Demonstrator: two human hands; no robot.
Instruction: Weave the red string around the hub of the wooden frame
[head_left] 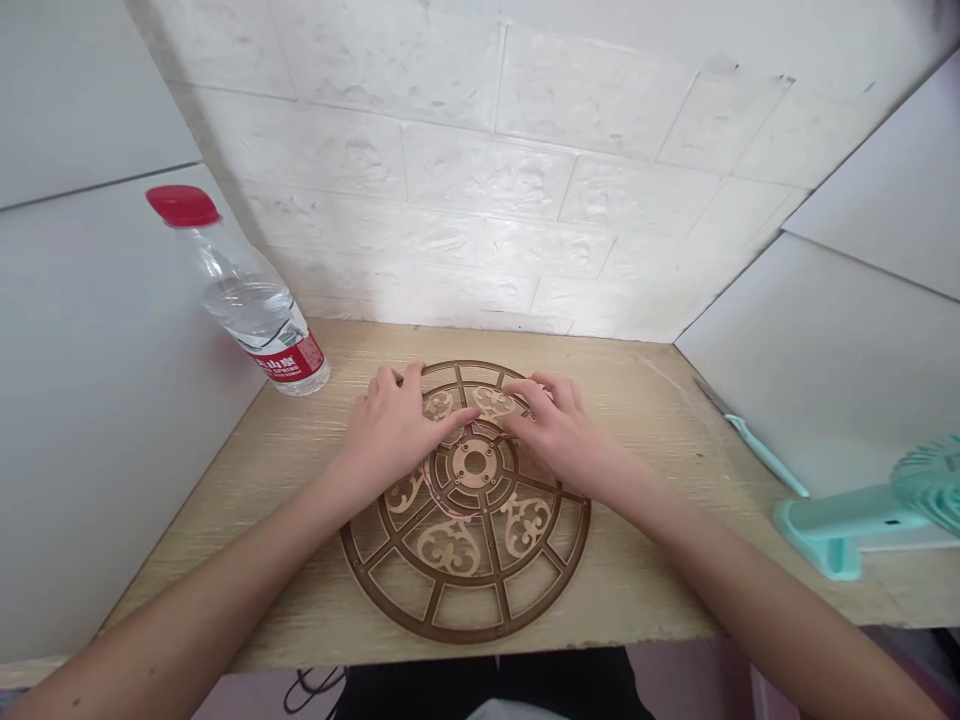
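A round openwork wooden wheel (pixel 465 634) with scroll cut-outs and several spokes lies flat in front of me. Along the left side of its inner ring runs a thin pinkish strip (pixel 435 492), partly covered by my fingers. My left hand (pixel 394 420) rests over the wheel's upper left, fingers spread toward the far rim, its thumb stretched to the top of the inner ring. On the upper right, my right hand (pixel 559 425) has its fingers curled, with thumb and index close together just above the inner ring. What sits between them is too small to make out.
A water bottle (pixel 259 300) with a red cap stands at the back left of the wooden table (pixel 645 590). To the right lie a knife with a turquoise handle (pixel 765 455) and a turquoise fan (pixel 847 520). White panels flank both sides; a white brick-pattern wall stands behind.
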